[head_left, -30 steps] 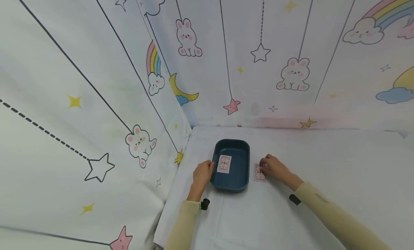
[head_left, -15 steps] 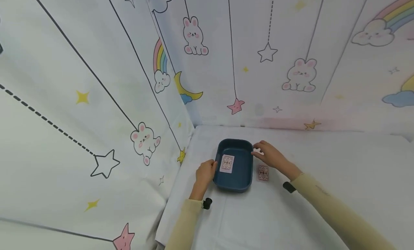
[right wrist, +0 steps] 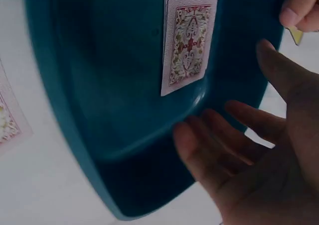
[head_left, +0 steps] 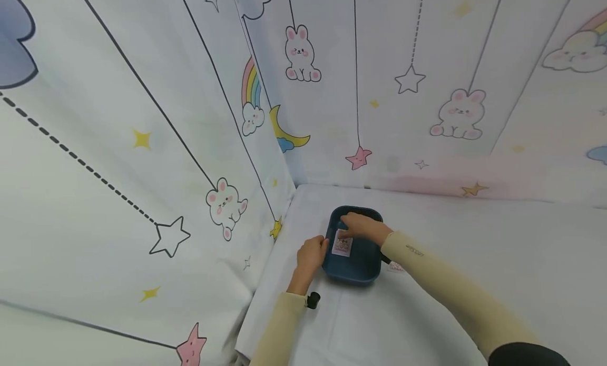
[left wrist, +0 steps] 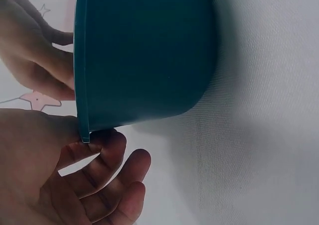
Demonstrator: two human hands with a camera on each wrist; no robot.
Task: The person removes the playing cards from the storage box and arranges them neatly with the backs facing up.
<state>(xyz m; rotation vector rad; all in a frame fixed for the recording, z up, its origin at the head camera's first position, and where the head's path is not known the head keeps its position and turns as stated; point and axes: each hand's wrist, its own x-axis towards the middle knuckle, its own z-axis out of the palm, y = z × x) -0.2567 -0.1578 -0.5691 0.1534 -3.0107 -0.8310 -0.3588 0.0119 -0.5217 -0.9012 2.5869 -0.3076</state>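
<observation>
A dark blue-green rectangular tray (head_left: 351, 276) stands on the white-covered table. Its left rim is pinched between the thumb and fingers of my left hand (head_left: 311, 254). Inside the tray lies a small stack of playing cards (right wrist: 188, 43), backs up, with a red ornate pattern. My right hand (head_left: 364, 226) is over the tray, close to these cards, its fingers spread and relaxed with nothing between them, as the right wrist view shows. More playing cards (head_left: 395, 267) lie on the table to the right of the tray, partly hidden by my right forearm.
A white cloth (head_left: 427, 303) covers the table. Fabric walls (head_left: 408, 118) printed with bunnies, stars and rainbows rise behind and on the left. Dark wrist cameras (head_left: 313, 300) are strapped to both arms.
My right hand has left the cards on the table, gone up past the tray's right rim and moved left over the tray. The left hand stays on the rim. The head view has shifted slightly.
</observation>
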